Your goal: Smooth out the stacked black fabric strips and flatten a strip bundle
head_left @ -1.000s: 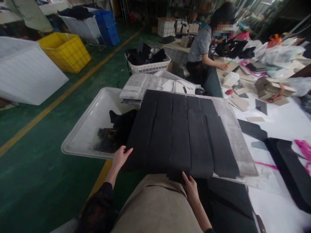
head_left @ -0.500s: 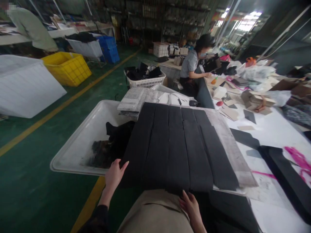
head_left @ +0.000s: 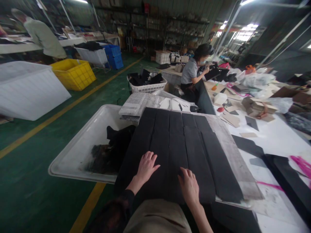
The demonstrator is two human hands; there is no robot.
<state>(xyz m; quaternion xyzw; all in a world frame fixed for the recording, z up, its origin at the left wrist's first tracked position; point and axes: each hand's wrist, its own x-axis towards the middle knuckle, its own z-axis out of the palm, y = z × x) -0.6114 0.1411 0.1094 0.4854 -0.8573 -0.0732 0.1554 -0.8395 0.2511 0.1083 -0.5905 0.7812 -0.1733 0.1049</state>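
Lower centre of frame: left hand point(head_left: 145, 166) and right hand point(head_left: 189, 186) both lie palm-down on the long black foam strips point(head_left: 179, 136). Fingers point(head_left: 150, 157) are spread flat, released, gripping nothing. Strips sit side by side, edges touching, on a scuffed grey board point(head_left: 233, 155) at the left end of the white worktop point(head_left: 274, 139). White plastic tub point(head_left: 80, 142) with dark scraps just left of it. Progress, judging by the layout: row looks mostly laid, roughly five strips down, with a bare grey band left along the board's right edge. Seated co-worker point(head_left: 191, 71) at upper centre, hands busy further along the worktop.
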